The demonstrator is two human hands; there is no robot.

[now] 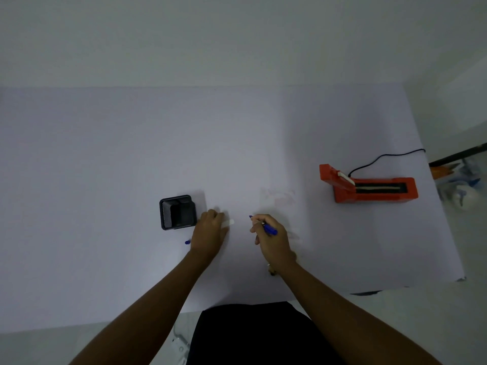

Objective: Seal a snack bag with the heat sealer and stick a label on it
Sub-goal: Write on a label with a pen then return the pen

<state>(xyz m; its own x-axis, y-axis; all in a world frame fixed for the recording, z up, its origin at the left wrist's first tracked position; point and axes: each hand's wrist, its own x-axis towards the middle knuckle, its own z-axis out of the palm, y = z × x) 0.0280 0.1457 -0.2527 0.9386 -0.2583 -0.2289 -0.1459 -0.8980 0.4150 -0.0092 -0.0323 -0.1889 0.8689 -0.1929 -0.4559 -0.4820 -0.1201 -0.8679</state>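
My left hand [209,229] rests on the white table and pins a small white label [228,222] under its fingertips. To its right, my right hand [268,237] grips a blue pen [269,228] with the tip pointing left toward the label, a short gap away. A clear snack bag [278,198] lies faintly visible on the table just beyond my right hand. The orange heat sealer [369,187] stands at the right with its arm raised and a black cord running behind it. A blue pen cap [187,242] lies left of my left wrist.
A black mesh organiser [178,212] sits just left of my left hand. The table's right edge [445,219] runs past the sealer, with clutter beyond it. A small brownish object [272,272] lies under my right wrist.
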